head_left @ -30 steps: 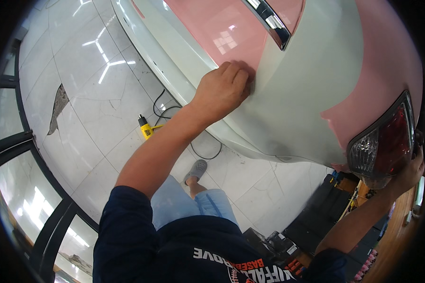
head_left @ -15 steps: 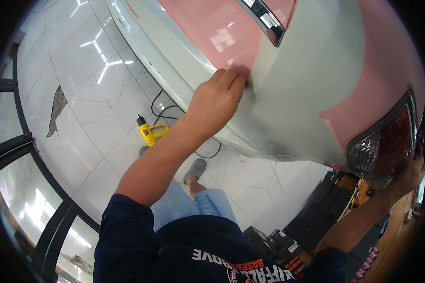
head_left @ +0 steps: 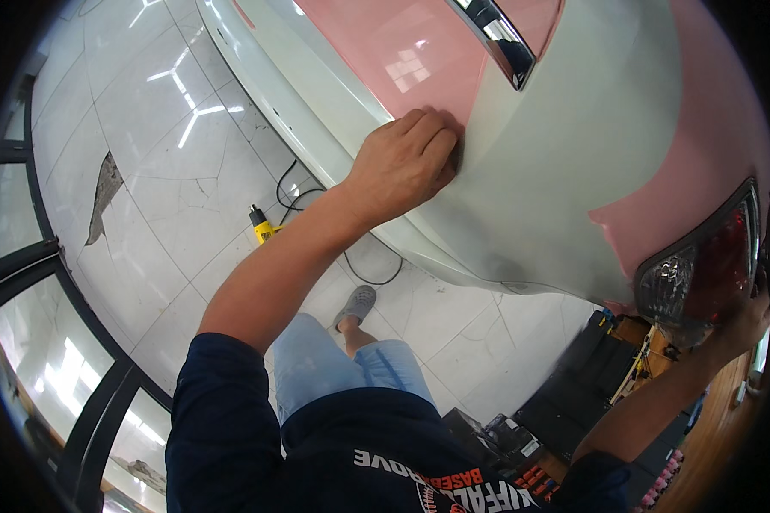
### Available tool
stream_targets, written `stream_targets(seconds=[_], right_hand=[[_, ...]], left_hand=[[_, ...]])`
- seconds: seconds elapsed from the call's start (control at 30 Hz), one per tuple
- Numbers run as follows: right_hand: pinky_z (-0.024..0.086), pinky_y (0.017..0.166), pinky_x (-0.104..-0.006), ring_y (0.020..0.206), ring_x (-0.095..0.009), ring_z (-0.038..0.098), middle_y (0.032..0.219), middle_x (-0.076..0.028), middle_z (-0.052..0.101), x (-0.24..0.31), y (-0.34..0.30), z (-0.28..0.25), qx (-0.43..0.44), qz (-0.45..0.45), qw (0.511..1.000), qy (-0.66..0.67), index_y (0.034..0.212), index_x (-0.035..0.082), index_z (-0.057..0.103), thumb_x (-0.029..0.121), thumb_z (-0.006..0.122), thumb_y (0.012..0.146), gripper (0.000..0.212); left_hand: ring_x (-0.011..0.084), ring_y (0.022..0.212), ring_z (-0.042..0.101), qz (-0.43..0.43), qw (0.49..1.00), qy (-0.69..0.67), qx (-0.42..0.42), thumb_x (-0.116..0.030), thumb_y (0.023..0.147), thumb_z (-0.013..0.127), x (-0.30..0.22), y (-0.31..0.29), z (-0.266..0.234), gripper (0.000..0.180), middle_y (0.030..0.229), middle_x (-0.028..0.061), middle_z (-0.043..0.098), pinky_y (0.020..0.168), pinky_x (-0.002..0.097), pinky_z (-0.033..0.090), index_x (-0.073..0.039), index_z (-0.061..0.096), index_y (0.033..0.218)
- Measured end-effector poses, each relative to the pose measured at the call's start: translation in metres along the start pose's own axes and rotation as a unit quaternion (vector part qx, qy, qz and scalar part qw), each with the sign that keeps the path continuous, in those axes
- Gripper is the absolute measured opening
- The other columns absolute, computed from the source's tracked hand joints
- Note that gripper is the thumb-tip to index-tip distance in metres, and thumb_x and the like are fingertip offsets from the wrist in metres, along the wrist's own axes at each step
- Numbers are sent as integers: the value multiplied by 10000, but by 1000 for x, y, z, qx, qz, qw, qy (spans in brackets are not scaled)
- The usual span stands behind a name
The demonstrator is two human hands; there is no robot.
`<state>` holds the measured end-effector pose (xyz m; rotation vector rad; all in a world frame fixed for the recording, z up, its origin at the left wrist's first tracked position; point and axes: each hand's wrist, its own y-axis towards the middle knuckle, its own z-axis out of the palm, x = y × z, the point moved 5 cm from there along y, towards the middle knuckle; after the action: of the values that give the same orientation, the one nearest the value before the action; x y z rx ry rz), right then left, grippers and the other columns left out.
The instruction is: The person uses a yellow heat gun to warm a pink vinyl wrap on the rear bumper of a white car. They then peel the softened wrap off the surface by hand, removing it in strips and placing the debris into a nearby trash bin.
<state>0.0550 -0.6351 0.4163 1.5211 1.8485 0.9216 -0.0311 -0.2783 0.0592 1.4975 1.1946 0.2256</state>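
Note:
A car's rear corner fills the upper right, its body panel point(head_left: 565, 145) pale grey-white beside pink areas. One pink area point(head_left: 402, 60) lies beside my left hand point(head_left: 406, 162). That hand is closed, its curled fingertips pressed to the body where pink meets pale; what they pinch, if anything, is hidden. Another pink area point(head_left: 650, 214), with a ragged edge, runs down to the red and clear tail light point(head_left: 701, 265). My right hand point(head_left: 749, 321) reaches the outer side of that light, its fingers hidden in shadow at the picture's rim.
A yellow heat gun point(head_left: 263, 229) lies on the white tiled floor point(head_left: 162, 214), partly behind my left forearm, with a black cord nearby. Dark boxes point(head_left: 488, 436) stand at lower right. One tile has a broken patch point(head_left: 104, 197). Black-framed glass panes line the left.
The car sits slightly farther right and lower in the picture. My left hand has shifted a little right and downward, still against the body. My left forearm now covers more of the heat gun.

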Motion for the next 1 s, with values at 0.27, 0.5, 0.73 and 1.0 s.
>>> stream_targets(seconds=[0.27,0.5,0.73,1.0], right_hand=[[465,871,-295,1002,-212,609,1104,-141,639,1,0,1,-6,44,996,74,1117,-65,624,212,471,886,391],[459,870,-295,996,-210,608,1114,-130,638,5,-5,1,-11,-13,998,68,1144,-48,621,209,471,893,389],[488,789,-280,945,-181,623,1116,-109,640,9,-12,6,-4,86,982,171,1185,-11,610,140,489,876,364],[527,734,-263,879,-182,647,1095,-110,647,15,-17,13,6,143,960,242,1153,-56,609,96,486,897,322]], left_hand=[[225,762,593,-108,994,1,-6,10,663,699,-3,-9,-3,240,858,68,580,585,324,513,-40,590,872],[243,839,606,-139,979,46,138,-51,742,664,-9,-2,2,151,907,72,589,639,342,532,-37,586,871],[258,868,603,-194,973,22,127,-61,761,632,-5,-4,5,188,915,88,574,657,364,532,-30,555,930],[269,820,614,-133,937,68,317,-69,762,615,1,10,1,154,840,101,597,642,380,527,-24,589,907]])
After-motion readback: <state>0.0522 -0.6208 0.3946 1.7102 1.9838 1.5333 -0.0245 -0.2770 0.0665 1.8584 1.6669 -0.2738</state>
